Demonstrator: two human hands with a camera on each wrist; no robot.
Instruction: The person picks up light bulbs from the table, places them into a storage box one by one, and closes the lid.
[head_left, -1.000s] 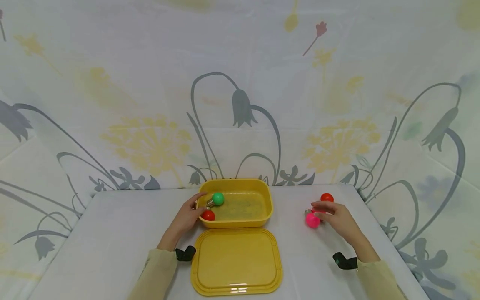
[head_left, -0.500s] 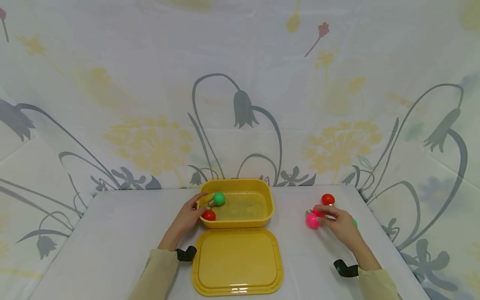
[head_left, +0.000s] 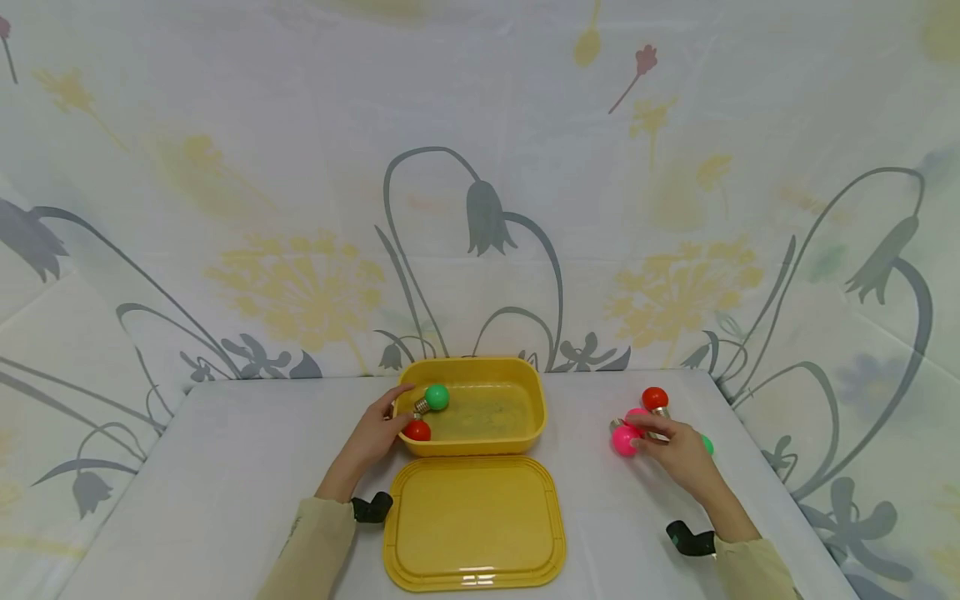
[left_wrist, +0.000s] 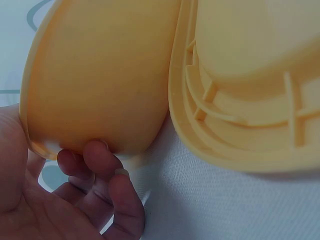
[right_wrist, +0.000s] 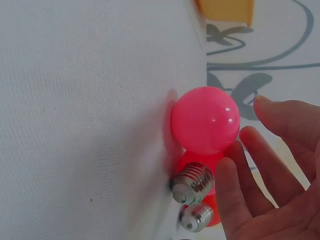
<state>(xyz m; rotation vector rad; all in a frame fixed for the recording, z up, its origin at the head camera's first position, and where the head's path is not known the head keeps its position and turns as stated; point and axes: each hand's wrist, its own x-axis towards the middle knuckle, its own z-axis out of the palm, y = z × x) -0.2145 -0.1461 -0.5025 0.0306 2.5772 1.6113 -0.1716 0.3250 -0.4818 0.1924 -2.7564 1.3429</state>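
Note:
My left hand point(head_left: 372, 433) grips the left wall of a yellow plastic box point(head_left: 480, 447), thumb over the rim and fingers curled against the outside. Inside the box, at its left end, lie a green light bulb point(head_left: 437, 397) and a red light bulb point(head_left: 418, 431). On the right, my right hand point(head_left: 681, 457) hovers at a pink light bulb point(head_left: 625, 441), its fingers spread loosely around it. In the right wrist view a gap shows between thumb and pink globe point(right_wrist: 205, 120); whether the other fingers touch it I cannot tell. Another pink bulb point(head_left: 637, 416) sits behind, partly hidden.
A yellow lid point(head_left: 474, 525) lies flat in front of the box. Beyond the right hand is a red bulb point(head_left: 655, 397), and a green bulb point(head_left: 708, 445) peeks out from behind that hand. A patterned cloth point(head_left: 480, 283) hangs at the table's far edge.
My right hand has moved slightly toward me and down beside the pink bulbs, uncovering more of the red bulb and some of the green one. The left hand stays on the box.

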